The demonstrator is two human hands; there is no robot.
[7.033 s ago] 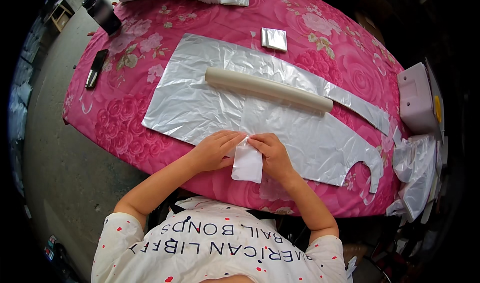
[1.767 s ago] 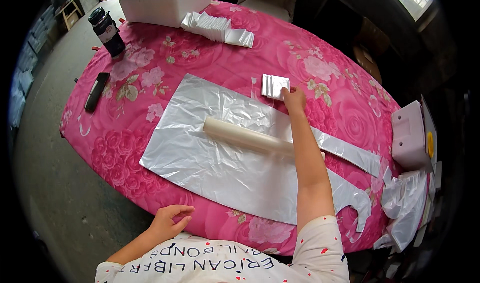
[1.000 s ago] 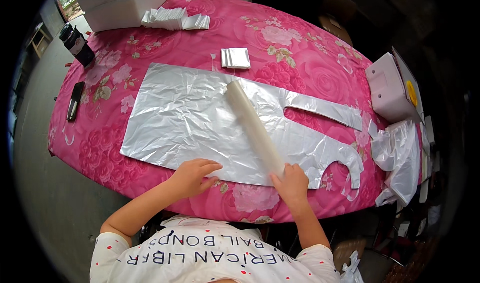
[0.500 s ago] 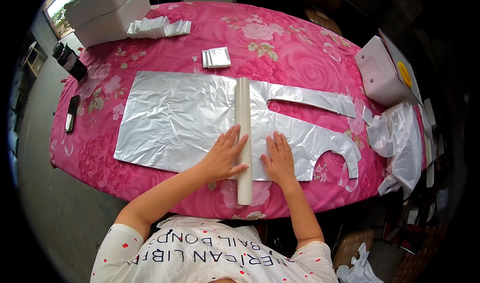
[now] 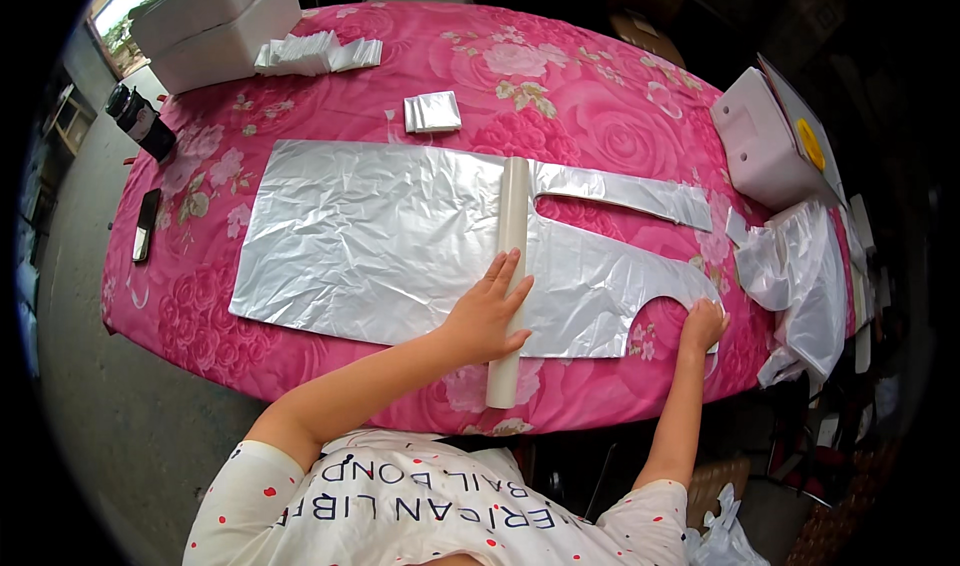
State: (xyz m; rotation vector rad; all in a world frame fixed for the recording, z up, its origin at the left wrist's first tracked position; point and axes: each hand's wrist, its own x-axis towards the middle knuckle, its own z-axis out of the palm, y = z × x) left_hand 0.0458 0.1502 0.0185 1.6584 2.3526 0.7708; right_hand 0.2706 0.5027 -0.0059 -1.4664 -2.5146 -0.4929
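A silvery plastic sheet cut like an apron (image 5: 370, 236) lies flat across the table, with two strap-like arms at its right end. Across it rests a pale cream tube (image 5: 513, 201), its near end reaching past the sheet's near edge. My left hand (image 5: 485, 316) lies on the tube with its fingers spread. At the tip of the near curved strap, my right hand (image 5: 707, 324) is closed on the apron's end, covering part of it. A small stack of folded silvery packets (image 5: 433, 112) sits beyond the apron.
White foam boxes (image 5: 215, 36) and a row of folded packets (image 5: 315, 54) occupy the far left. A dark bottle (image 5: 140, 123) and a phone (image 5: 146, 226) lie along the left side. On the right are a white foam box (image 5: 765, 141) and crumpled clear plastic bags (image 5: 795, 276).
My right hand has moved right, from flat on the sheet to the near strap's tip, and closed there. The tube has shifted slightly right under my left hand.
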